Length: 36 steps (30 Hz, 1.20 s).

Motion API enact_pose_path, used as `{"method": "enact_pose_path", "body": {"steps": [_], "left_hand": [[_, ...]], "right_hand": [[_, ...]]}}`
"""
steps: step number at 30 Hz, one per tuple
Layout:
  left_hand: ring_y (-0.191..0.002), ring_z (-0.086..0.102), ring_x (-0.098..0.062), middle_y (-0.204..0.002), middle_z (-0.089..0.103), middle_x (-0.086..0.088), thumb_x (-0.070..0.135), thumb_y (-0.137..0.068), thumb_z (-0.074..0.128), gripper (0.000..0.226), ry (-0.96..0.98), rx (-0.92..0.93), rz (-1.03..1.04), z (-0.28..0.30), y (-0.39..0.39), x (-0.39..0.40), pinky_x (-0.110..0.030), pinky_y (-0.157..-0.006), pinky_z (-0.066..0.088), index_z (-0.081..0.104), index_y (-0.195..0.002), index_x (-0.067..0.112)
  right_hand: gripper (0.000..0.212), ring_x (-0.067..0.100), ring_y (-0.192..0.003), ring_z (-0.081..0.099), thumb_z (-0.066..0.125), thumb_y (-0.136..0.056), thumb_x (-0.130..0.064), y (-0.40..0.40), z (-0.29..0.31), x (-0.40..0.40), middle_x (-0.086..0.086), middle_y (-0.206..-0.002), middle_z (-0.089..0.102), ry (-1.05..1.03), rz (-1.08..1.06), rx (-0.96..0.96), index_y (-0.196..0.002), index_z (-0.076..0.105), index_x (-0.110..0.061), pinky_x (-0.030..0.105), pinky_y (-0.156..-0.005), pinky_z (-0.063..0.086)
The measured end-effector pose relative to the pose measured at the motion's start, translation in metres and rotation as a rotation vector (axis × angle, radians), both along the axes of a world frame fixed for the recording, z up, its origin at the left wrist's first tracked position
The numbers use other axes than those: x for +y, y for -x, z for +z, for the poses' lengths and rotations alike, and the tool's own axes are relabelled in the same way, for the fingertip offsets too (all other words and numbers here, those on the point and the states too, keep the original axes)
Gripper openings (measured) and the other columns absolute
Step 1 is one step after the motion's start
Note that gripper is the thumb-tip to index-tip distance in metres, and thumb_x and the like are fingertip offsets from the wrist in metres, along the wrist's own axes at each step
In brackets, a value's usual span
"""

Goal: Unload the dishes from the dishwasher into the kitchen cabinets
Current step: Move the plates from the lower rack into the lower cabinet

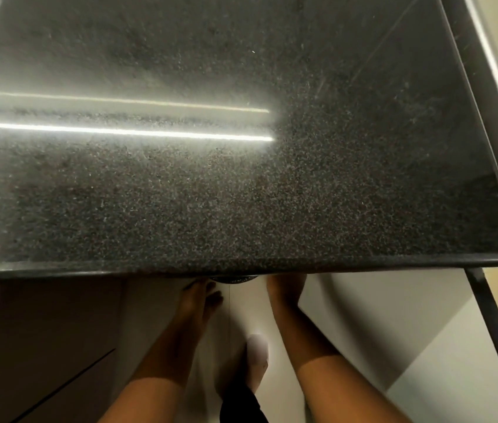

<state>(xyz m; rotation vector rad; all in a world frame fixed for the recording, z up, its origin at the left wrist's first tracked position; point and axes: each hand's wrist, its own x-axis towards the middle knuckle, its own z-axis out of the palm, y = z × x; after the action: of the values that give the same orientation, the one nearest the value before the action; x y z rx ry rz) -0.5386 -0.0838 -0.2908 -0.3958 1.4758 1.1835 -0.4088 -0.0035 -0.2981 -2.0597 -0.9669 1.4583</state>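
Observation:
Under the front edge of a dark speckled stone countertop (241,193), only a thin sliver of a dark round dish (233,279) shows. My left hand (202,297) reaches toward its left side, fingers pointing up to the counter edge. My right hand (286,290) is at its right side, with the fingertips hidden beneath the counter. Whether either hand grips the dish is hidden. The dishwasher and the inside of the cabinet are out of view.
A brown cabinet front (43,346) lies below the counter on the left, and white fronts (379,315) on the right with a dark upright strip (491,331). My foot (257,355) stands on the pale floor between my forearms. A light strip reflects in the countertop.

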Motion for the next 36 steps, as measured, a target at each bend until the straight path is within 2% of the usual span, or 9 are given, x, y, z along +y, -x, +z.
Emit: {"method": "enact_pose_path", "body": {"steps": [3, 5, 9, 17, 20, 25, 28, 33, 36], "left_hand": [[-0.102, 0.057, -0.036, -0.135, 0.049, -0.024, 0.022, -0.104, 0.041, 0.042, 0.000, -0.139, 0.002, -0.002, -0.015, -0.004, -0.044, -0.086, 0.048, 0.040, -0.142, 0.005], [-0.108, 0.058, -0.034, -0.139, 0.049, -0.022, 0.024, -0.104, 0.041, 0.042, -0.014, -0.180, 0.032, -0.001, -0.019, -0.003, -0.041, -0.082, 0.051, 0.040, -0.142, 0.007], [-0.130, 0.048, -0.036, -0.143, 0.046, -0.020, 0.029, -0.104, 0.043, 0.044, -0.038, -0.178, 0.030, 0.004, -0.020, -0.005, -0.047, -0.101, 0.046, 0.039, -0.144, 0.011], [-0.134, 0.044, -0.039, -0.147, 0.044, -0.021, 0.031, -0.104, 0.039, 0.050, -0.134, -0.181, 0.090, 0.002, -0.013, -0.022, -0.051, -0.107, 0.040, 0.036, -0.148, 0.010], [-0.135, 0.044, -0.037, -0.149, 0.042, -0.019, 0.035, -0.103, 0.039, 0.052, -0.164, -0.186, 0.066, -0.001, -0.015, -0.026, -0.052, -0.112, 0.036, 0.039, -0.146, 0.006], [-0.131, 0.049, -0.036, -0.125, 0.058, -0.014, 0.037, -0.100, 0.045, 0.030, -0.219, -0.244, 0.028, -0.013, -0.009, -0.034, -0.050, -0.107, 0.041, 0.059, -0.108, 0.012], [-0.116, 0.058, -0.034, -0.111, 0.063, -0.013, 0.045, -0.094, 0.051, 0.044, -0.274, -0.249, 0.041, -0.013, -0.001, -0.034, -0.050, -0.100, 0.046, 0.055, -0.121, 0.011], [-0.129, 0.050, -0.035, -0.140, 0.050, -0.020, 0.053, -0.095, 0.045, 0.067, -0.314, -0.339, 0.092, -0.015, 0.003, -0.034, -0.054, -0.105, 0.041, 0.041, -0.143, 0.007], [-0.127, 0.052, -0.034, -0.139, 0.051, -0.020, 0.052, -0.095, 0.045, 0.066, -0.328, -0.334, 0.109, -0.015, 0.003, -0.029, -0.052, -0.096, 0.046, 0.041, -0.144, 0.007]], "right_hand": [[0.028, 0.029, -0.111, 0.060, 0.048, -0.101, -0.021, 0.006, 0.000, -0.022, 0.016, -0.118, 0.062, 0.056, -0.147, 0.017, -0.119, 0.058, -0.002, 0.032, -0.088, 0.050], [0.038, 0.030, -0.110, 0.062, 0.053, -0.100, -0.027, 0.012, 0.004, -0.031, 0.013, -0.124, 0.060, 0.156, -0.255, 0.171, -0.135, 0.051, -0.012, 0.043, -0.086, 0.057], [0.048, 0.027, -0.111, 0.064, 0.052, -0.101, -0.032, 0.014, 0.007, -0.036, 0.011, -0.137, 0.057, 0.179, -0.292, 0.341, -0.147, 0.043, -0.018, 0.042, -0.087, 0.059], [0.045, 0.031, -0.119, 0.061, 0.039, -0.105, -0.010, 0.004, 0.011, -0.052, 0.015, -0.144, 0.051, 0.205, -0.245, 0.434, -0.149, 0.039, -0.016, 0.041, -0.094, 0.055], [0.050, 0.032, -0.120, 0.060, 0.040, -0.102, -0.002, 0.004, 0.012, -0.068, 0.013, -0.133, 0.057, 0.202, -0.230, 0.471, -0.150, 0.038, -0.014, 0.043, -0.100, 0.051], [0.056, 0.032, -0.128, 0.054, 0.040, -0.097, 0.011, 0.006, 0.012, -0.073, 0.014, -0.143, 0.051, 0.161, -0.203, 0.486, -0.149, 0.040, -0.011, 0.045, -0.107, 0.045], [0.056, 0.038, -0.134, 0.047, 0.038, -0.094, 0.017, 0.009, 0.012, -0.073, 0.021, -0.146, 0.048, 0.135, -0.227, 0.526, -0.144, 0.045, -0.006, 0.048, -0.112, 0.038], [0.049, 0.045, -0.135, 0.041, 0.032, -0.095, 0.020, 0.019, 0.008, -0.078, 0.031, -0.146, 0.041, 0.085, -0.297, 0.551, -0.139, 0.045, 0.004, 0.058, -0.115, 0.023], [0.056, 0.038, -0.131, 0.051, 0.028, -0.087, 0.026, 0.025, 0.007, -0.077, 0.026, -0.144, 0.046, 0.059, -0.276, 0.544, -0.133, 0.050, 0.003, 0.042, -0.104, 0.043]]}}
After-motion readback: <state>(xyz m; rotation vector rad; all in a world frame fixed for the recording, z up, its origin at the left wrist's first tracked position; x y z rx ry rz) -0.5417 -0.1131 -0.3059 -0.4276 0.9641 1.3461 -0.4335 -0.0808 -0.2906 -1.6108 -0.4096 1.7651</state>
